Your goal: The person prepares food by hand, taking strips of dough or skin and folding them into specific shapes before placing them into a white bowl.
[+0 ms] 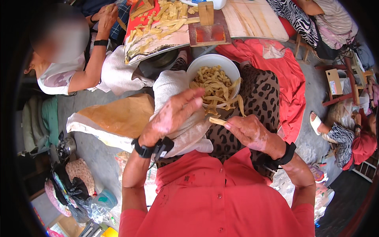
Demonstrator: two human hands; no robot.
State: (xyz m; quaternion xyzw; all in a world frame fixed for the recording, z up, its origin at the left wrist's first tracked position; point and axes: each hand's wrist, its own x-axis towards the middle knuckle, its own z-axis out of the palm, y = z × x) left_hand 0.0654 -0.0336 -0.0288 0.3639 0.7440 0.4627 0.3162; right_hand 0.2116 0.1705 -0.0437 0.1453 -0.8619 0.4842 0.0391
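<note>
Bucket [215, 60]: white, between legs [261, 87], with yellowish strips [213, 80] inside
Left hand [177, 111]: loosely stretched, near bucket
Right hand [252, 132]: pinching one pale strip [217, 121]

Worn: red, short-sleeved, button-front shirt [241, 189]; black wrist straps [288, 155], left one bearing black boxy module [163, 147]; brown, black-spotted leopard-print trousers [262, 91].

One white bucket [213, 60]; just beyond it, one upright wooden block [206, 14]; on its near side, two hands [249, 131], one held strip [216, 120].
</note>
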